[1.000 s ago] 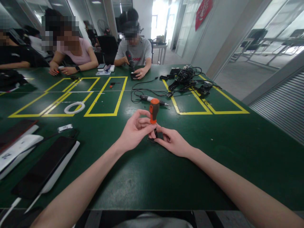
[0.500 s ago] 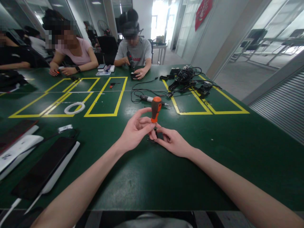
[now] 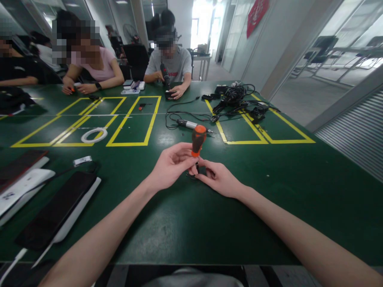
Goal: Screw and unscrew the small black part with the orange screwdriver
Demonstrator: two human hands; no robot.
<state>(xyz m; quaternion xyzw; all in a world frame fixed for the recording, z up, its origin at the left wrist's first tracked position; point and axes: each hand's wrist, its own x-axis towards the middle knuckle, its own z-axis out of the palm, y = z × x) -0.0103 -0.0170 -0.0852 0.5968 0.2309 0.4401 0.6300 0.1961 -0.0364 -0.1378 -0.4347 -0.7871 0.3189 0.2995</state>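
My left hand [image 3: 170,165] is closed around the lower part of a screwdriver [image 3: 198,140], whose orange and dark grey handle points up and leans slightly right. Its shaft runs down between my two hands, and the tip is hidden. My right hand [image 3: 220,177] is closed in a pinch beside it, fingertips meeting those of my left hand. Under the fingers, a small dark part [image 3: 191,174] lies at the table surface; it is mostly covered, so its kind is unclear. My right fingertips are at that part.
A corded electric screwdriver [image 3: 187,124] lies just beyond my hands, near tangled black cables [image 3: 233,97]. To the left are a tape roll [image 3: 94,135] and a phone on a white block [image 3: 56,207]. Across the green table [image 3: 299,179], a person [image 3: 179,63] holds a power tool.
The screwdriver handle has dropped slightly and tipped a little to the right. My left index finger has come down from beside the handle. My right hand has stayed in place.
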